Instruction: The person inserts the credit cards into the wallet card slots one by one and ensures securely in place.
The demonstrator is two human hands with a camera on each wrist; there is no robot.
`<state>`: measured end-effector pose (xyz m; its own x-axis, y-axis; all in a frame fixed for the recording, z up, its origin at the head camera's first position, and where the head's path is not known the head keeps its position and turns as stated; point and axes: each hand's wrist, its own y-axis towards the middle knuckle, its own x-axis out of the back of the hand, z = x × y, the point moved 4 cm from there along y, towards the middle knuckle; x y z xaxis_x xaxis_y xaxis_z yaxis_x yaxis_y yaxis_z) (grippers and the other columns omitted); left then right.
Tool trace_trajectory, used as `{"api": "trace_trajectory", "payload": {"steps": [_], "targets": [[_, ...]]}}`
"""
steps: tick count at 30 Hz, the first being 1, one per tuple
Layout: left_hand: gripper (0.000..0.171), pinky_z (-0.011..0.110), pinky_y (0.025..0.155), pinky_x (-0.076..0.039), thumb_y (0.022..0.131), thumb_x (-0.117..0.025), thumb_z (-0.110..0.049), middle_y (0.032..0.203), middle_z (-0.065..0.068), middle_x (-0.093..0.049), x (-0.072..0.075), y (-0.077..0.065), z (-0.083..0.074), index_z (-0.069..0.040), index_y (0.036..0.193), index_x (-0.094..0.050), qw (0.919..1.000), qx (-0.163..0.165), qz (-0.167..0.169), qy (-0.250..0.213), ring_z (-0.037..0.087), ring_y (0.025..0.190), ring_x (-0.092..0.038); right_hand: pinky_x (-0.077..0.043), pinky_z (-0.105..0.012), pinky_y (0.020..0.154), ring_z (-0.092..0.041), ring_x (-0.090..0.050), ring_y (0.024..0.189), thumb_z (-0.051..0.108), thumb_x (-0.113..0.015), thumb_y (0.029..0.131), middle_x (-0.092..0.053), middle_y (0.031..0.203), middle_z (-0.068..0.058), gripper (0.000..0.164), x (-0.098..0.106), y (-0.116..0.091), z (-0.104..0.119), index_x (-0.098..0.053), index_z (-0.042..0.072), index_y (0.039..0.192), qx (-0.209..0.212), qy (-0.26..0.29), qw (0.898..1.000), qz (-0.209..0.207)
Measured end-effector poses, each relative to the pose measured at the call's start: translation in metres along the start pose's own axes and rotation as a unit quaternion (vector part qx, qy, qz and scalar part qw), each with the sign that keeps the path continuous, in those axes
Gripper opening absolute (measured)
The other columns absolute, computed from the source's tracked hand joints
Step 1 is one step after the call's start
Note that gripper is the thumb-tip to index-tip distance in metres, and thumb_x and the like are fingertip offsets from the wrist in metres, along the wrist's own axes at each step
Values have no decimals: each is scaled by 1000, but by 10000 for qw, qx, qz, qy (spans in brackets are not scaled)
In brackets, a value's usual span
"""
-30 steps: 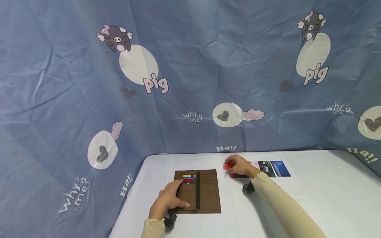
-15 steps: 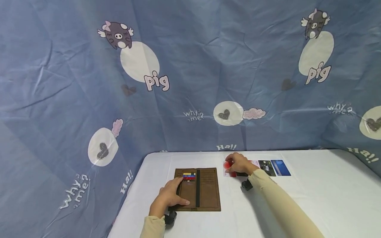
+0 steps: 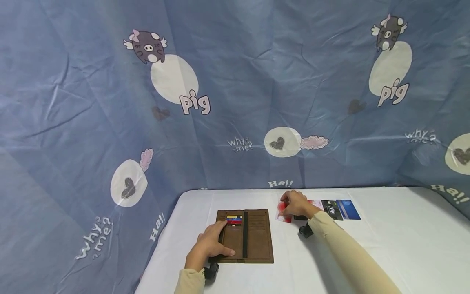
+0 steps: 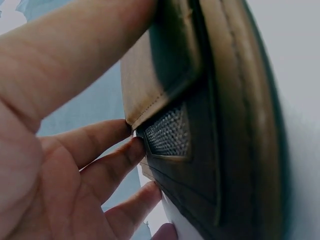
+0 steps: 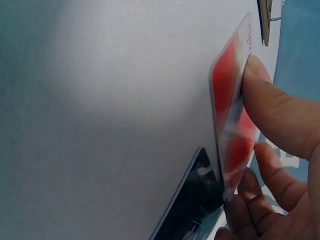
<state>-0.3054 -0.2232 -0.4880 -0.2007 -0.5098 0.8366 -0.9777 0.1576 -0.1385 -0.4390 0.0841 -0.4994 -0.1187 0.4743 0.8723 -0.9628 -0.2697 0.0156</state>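
Observation:
A brown long wallet (image 3: 259,245) lies spread on the white table, several coloured cards (image 3: 234,221) tucked in its left pocket. My left hand (image 3: 209,244) rests on its left half, thumb across the lower part and fingers along the left side. In the left wrist view, fingertips touch the wallet (image 4: 235,120) near a small mesh window (image 4: 172,132). Off to the wallet's right, my right hand (image 3: 297,205) pinches a red and white card (image 5: 226,82) between thumb and fingers. That card's far end overlaps a dark card (image 5: 187,200) in the right wrist view.
To the right of my right hand, a row holds a partly hidden pink and white card (image 3: 315,202), a black VIP card (image 3: 332,211) and a blue card (image 3: 348,209). A blue patterned curtain (image 3: 235,102) hangs behind the table (image 3: 396,228).
The red and white card has turned slightly under my right hand, its lower end angling a little. My left hand stays on the wallet. The head view has shifted slightly.

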Motion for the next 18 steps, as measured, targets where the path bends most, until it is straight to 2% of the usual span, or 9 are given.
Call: {"api": "trace_trajectory", "payload": {"steps": [7, 11, 14, 18], "targets": [[104, 70, 109, -27, 61, -94, -35, 153, 18, -41, -3, 2, 0, -8, 148, -43, 10000, -27, -58, 57, 42, 142, -35, -39, -43, 82, -23, -55, 88, 28, -94, 62, -64, 90, -1, 57, 5, -3, 2, -61, 13, 107, 136, 133, 9998, -24], [104, 69, 109, -28, 61, -95, -34, 154, 18, -41, 0, 3, 0, -8, 148, -43, 9999, -15, -99, 87, 42, 142, -35, -46, -43, 84, -24, -57, 89, 21, -92, 64, -63, 93, -7, 61, 11, -3, 9, -63, 5, 116, 643, 169, 9977, -156], [104, 69, 109, -28, 62, -95, -34, 154, 18, -41, 1, 2, -1, -8, 148, -43, 9999, -10, -113, 92, 42, 142, -35, -49, -45, 87, -27, -58, 92, 14, -89, 66, -62, 96, -14, 57, 13, -3, 13, -64, -3, 116, 984, 166, 9946, -293], [103, 68, 109, -28, 62, -94, -34, 154, 19, -41, 0, -1, -1, -8, 148, -43, 9999, 61, -44, 106, 42, 142, -35, -51, -48, 92, -30, -61, 99, 9, -85, 71, -66, 103, -19, 50, 11, -4, 12, -64, -3, 115, 962, 415, 9942, -257]]}}
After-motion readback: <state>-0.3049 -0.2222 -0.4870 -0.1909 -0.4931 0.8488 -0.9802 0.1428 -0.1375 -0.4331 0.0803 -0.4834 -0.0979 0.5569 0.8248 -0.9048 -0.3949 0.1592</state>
